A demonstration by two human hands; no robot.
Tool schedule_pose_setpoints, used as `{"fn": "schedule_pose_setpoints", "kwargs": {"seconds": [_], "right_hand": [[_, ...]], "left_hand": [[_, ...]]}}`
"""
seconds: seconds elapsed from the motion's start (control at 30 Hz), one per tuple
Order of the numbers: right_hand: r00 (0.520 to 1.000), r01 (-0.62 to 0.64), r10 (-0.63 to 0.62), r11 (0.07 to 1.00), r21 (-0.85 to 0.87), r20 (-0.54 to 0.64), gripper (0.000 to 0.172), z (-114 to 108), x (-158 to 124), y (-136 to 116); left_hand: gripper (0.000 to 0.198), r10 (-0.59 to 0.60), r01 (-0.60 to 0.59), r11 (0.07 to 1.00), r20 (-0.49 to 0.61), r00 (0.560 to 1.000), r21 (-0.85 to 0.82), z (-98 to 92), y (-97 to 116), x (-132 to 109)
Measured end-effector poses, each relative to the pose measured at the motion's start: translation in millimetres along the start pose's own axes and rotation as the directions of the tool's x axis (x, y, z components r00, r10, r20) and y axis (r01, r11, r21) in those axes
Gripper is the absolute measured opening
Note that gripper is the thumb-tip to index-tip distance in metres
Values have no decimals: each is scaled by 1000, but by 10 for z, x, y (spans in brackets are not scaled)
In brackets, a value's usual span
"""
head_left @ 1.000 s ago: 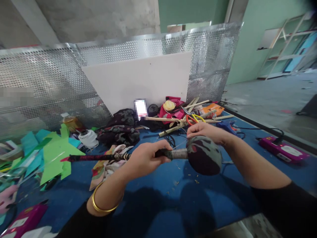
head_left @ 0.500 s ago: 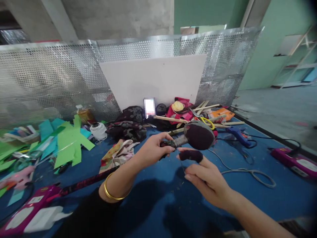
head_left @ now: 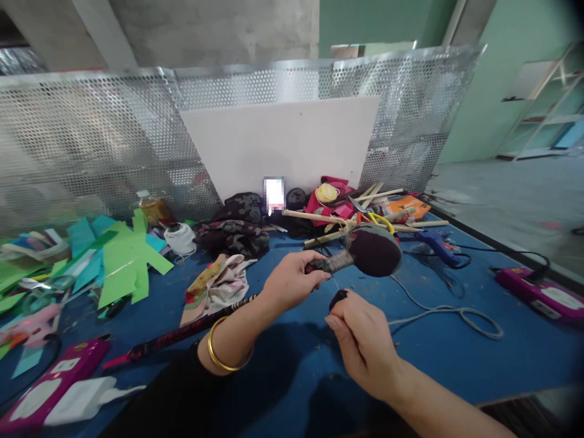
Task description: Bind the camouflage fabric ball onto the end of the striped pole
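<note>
My left hand [head_left: 292, 281] is closed around the neck of a long stick with a padded dark fabric head [head_left: 374, 249], held above the blue table [head_left: 447, 353]. The stick's red-and-black wrapped shaft [head_left: 182, 333] runs down to the left, past my wrist with the gold bangle. My right hand [head_left: 365, 340] is just below the head, its fingers pinched together around a small dark piece [head_left: 338, 297]. A thin thread seems to run from that pinch up to the wrapped neck.
Fabric scraps [head_left: 218, 285], dark cloth [head_left: 237, 228], sticks, scissors [head_left: 371, 217] and a blue glue gun [head_left: 438, 244] lie at the back. Green paper cut-outs [head_left: 123, 261] lie left, magenta boxes at both sides. A cord [head_left: 451, 313] loops at right. Perforated metal screens fence the table.
My right hand left the top of the padded head, dropped below it and closed into a pinch on the small dark piece. The stick tilted, head up, shaft end toward me.
</note>
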State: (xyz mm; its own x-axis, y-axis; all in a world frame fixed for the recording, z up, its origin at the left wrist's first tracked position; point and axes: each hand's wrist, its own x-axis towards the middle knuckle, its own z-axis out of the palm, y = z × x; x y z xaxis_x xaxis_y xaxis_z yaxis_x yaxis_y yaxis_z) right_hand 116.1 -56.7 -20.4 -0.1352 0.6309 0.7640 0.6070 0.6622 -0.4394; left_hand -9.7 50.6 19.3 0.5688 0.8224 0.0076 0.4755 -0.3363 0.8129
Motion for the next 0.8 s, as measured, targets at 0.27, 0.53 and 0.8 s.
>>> {"fn": "schedule_pose_setpoints", "kwargs": {"seconds": [0.27,0.53,0.8], "right_hand": [[997,5,-3,1000,-22,73,18,-35,41,8],[979,-61,112,958,-281,168,26,-557,465,118],[968,100,47,826,-555,245,29,-593,847,253]], "left_hand": [[27,-25,24,990,2,1000,142,21,-35,37],[23,14,-45,981,163,986,190,-39,63,-21],[22,47,-109,925,176,983,363,-44,148,-75]]}}
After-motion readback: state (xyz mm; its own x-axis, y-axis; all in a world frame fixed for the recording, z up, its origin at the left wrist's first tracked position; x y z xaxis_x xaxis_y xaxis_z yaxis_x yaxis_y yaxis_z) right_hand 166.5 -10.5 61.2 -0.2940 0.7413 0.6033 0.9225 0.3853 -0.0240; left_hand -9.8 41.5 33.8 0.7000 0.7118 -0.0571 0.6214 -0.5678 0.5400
